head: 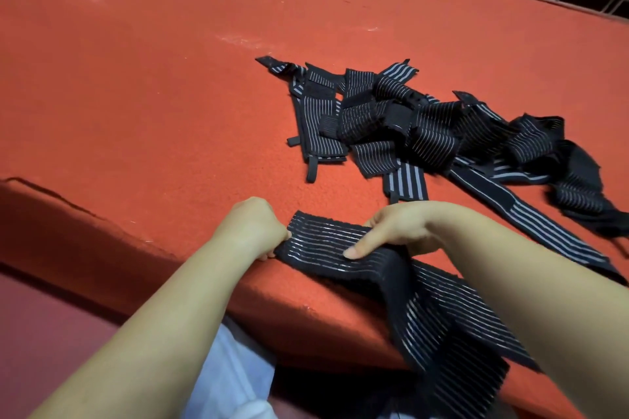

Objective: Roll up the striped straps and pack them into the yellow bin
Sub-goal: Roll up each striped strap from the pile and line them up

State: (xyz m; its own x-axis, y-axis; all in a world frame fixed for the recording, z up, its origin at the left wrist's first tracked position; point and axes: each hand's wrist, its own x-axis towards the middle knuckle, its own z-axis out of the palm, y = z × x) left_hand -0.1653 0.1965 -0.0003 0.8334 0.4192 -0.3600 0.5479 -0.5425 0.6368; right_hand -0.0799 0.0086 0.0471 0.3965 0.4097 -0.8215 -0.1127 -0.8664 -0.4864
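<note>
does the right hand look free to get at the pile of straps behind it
Probably not yet: the right hand presses on the strap that the left hand grips. The pile of straps lies just beyond, nothing between.

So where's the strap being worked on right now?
In the head view, the strap lies at the red table's near edge, left hand gripping its end, right hand pressing it, tail hanging off.
</note>
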